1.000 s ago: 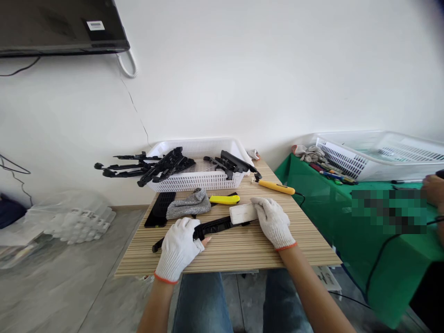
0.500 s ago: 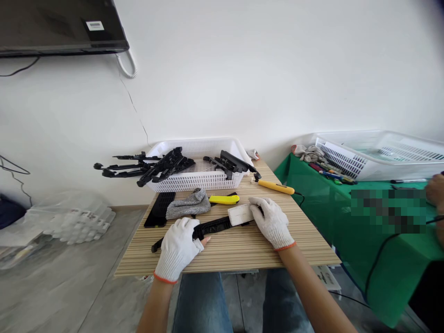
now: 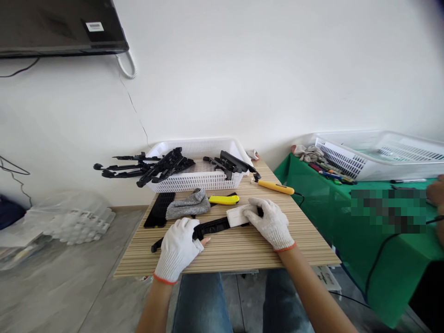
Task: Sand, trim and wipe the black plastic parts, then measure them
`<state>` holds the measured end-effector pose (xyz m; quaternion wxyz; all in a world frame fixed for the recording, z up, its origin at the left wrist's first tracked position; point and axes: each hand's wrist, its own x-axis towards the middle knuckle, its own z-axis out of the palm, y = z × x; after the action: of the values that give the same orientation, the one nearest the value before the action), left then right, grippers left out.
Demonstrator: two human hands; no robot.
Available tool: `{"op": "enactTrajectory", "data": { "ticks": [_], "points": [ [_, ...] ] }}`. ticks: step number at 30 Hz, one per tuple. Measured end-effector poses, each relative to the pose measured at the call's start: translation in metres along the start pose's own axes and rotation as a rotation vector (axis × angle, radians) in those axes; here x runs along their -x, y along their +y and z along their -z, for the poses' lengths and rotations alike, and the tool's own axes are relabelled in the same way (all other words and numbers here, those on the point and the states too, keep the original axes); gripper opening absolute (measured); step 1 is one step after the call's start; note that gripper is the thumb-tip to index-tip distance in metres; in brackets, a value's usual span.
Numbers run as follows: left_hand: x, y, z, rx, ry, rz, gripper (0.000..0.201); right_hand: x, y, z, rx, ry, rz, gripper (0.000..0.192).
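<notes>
A long, narrow black plastic part lies across the striped table in front of me. My left hand, in a white knit glove with an orange cuff, is closed around its left portion, the thumb tip bare. At its right end sits a white rectangular block, resting on the part. My right hand, gloved alike, grips this block from the right, thumb on its near face; the fingers partly hide the block and the part's end. Just beyond lie a grey cloth and a yellow-handled tool.
A white plastic basket holds several black parts, some overhanging its left rim. A black phone-like slab and a yellow corded tool lie on the table. At right stands a green-covered table with another basket.
My right thumb has come round onto the block's near face, and the block has shifted slightly left along the black part. My left hand holds the same place.
</notes>
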<state>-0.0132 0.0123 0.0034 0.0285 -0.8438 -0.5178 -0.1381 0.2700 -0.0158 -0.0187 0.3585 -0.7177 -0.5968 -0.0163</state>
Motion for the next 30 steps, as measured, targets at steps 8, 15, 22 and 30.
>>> {"op": "enactTrajectory", "data": {
  "ticks": [8,15,22,30],
  "points": [
    [0.000,0.001,0.002,0.002,-0.013,0.006,0.037,-0.001,-0.007,0.000,0.057,-0.051,0.004,0.048],
    [-0.001,0.002,0.002,-0.027,-0.013,0.015,0.029,-0.001,0.001,-0.004,-0.004,-0.009,-0.012,0.043],
    [-0.002,0.000,-0.002,-0.031,0.010,0.022,0.029,-0.001,0.008,-0.006,-0.195,-0.020,-0.085,0.042],
    [-0.001,-0.003,-0.005,-0.025,0.035,-0.013,0.027,-0.003,0.024,-0.007,-0.639,0.254,-0.274,0.047]
  ]
}}
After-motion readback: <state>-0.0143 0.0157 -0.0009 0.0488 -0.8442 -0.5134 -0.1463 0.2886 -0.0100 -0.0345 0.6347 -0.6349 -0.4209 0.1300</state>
